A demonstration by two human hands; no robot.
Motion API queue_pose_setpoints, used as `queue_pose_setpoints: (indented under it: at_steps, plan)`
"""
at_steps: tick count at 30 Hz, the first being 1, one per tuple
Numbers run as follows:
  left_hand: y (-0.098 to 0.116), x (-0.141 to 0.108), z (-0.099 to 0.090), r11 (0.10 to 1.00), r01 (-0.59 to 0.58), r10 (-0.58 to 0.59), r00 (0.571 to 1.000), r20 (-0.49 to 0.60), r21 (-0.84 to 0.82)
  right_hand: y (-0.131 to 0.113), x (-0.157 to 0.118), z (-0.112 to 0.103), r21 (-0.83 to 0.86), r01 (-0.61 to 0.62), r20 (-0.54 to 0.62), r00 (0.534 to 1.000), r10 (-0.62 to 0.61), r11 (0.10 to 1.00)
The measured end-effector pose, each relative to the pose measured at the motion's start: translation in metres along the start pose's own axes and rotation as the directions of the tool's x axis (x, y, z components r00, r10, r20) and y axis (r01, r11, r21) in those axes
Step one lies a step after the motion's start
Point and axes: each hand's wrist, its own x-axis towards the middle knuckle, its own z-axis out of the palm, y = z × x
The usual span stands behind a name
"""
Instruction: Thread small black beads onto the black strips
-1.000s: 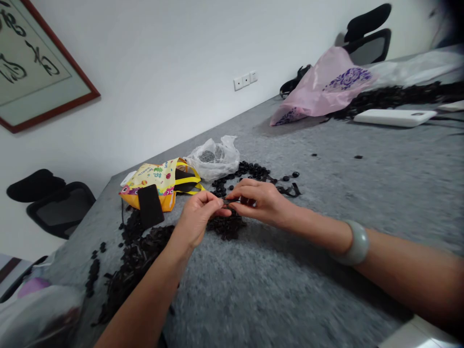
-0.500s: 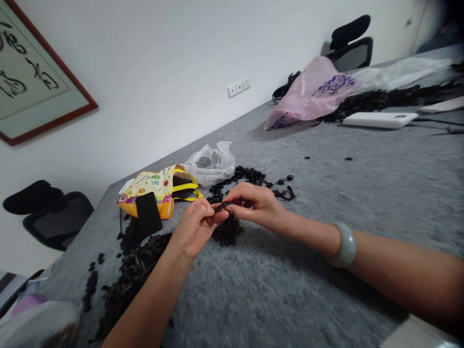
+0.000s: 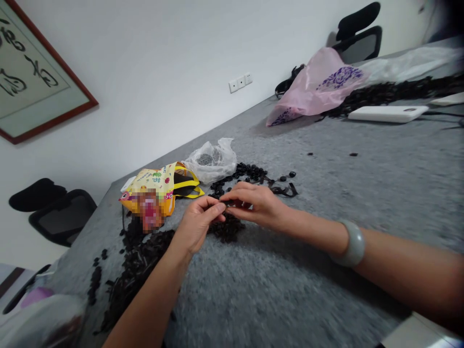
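My left hand (image 3: 197, 220) and my right hand (image 3: 255, 205) meet fingertip to fingertip above the grey table (image 3: 304, 299). Both pinch a small black piece (image 3: 227, 203), mostly hidden by the fingers. A pale green bangle (image 3: 352, 243) circles my right wrist. Just below the hands lies a small heap of black pieces (image 3: 229, 229). Behind them are round black parts (image 3: 250, 170) and a clear plastic bag (image 3: 213, 162) with small grey bits in it. Black strips (image 3: 137, 266) are piled beside my left forearm.
A yellow patterned bag (image 3: 155, 179) sits at the left, partly blurred by mosaic. Farther back right are a pink bag (image 3: 315, 89), more black strips (image 3: 391, 92) and a white power bank (image 3: 387, 113). Chairs stand beyond the table edges.
The fingers have closed further over the black piece, so less of it shows. The dark phone-like rectangle by the yellow bag now appears as a mosaic patch. The view has shifted slightly.
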Motion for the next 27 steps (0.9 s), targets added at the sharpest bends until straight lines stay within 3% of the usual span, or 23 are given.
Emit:
queue_pose_setpoints:
  at_steps: [4,7,13,16,19,23,27]
  plan:
    - [-0.002,0.003,-0.004,0.998,0.057,-0.057,0.998,0.006,-0.017,-0.001,0.002,-0.002,0.073,-0.124,0.028,0.992,0.123,0.990]
    - [-0.003,0.004,-0.004,0.999,0.040,-0.040,0.999,-0.018,-0.013,-0.006,0.002,-0.003,0.221,-0.289,0.107,0.956,0.271,0.931]
    - [-0.007,0.005,-0.005,0.997,0.066,-0.063,0.996,0.068,-0.043,-0.010,0.002,-0.001,0.392,-0.638,0.229,0.766,0.601,0.663]
    - [-0.009,0.008,-0.008,0.999,0.023,-0.021,0.997,0.077,-0.028,-0.006,0.003,0.002,0.453,-0.719,0.255,0.671,0.696,0.527]
    - [-0.007,0.007,-0.010,0.996,-0.011,0.002,0.995,0.096,0.092,-0.006,0.002,0.004,0.457,-0.759,0.254,0.611,0.750,0.463]
    - [-0.001,0.003,-0.009,0.965,-0.007,-0.015,0.996,0.082,0.262,-0.006,0.001,0.002,0.412,-0.781,0.243,0.590,0.770,0.469]
    - [0.003,0.002,-0.008,0.956,0.010,-0.043,0.993,0.108,0.293,-0.008,0.001,0.001,0.393,-0.787,0.270,0.592,0.759,0.475]
